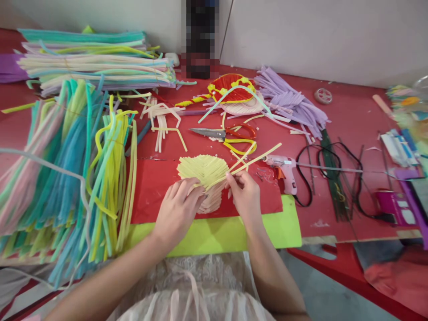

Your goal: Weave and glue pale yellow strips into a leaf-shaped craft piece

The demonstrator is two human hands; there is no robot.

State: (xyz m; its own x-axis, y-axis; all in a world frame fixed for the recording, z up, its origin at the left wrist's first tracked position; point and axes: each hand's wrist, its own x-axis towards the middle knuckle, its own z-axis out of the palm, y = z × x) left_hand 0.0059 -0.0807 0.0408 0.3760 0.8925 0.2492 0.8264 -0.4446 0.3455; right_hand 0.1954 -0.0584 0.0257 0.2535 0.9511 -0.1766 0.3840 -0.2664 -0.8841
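Note:
A leaf-shaped piece of pale yellow pipe cleaners [200, 167], laid in a V pattern, is on a red sheet [154, 191]. Its lower part looks pale pink. My left hand [180, 203] grips the piece's lower left edge, fingers bent and thumb close to the fingertips. To the right, my right hand [245, 194] pinches a pale yellow pipe cleaner [257, 159] that slants up from the piece; a second strip crosses near it. Beyond the piece lie scissors [214, 133] with red and yellow handles. A pink glue gun [284, 169] rests right of my right hand.
Bundles of coloured pipe cleaners [67, 165] crowd the left side, with more stacked [100, 67] behind. A red and yellow pipe-cleaner piece [230, 89] and a purple bundle [294, 102] lie at the back. A black cord [310, 196] loops on the right. Yellow-green material [214, 234] covers the front edge.

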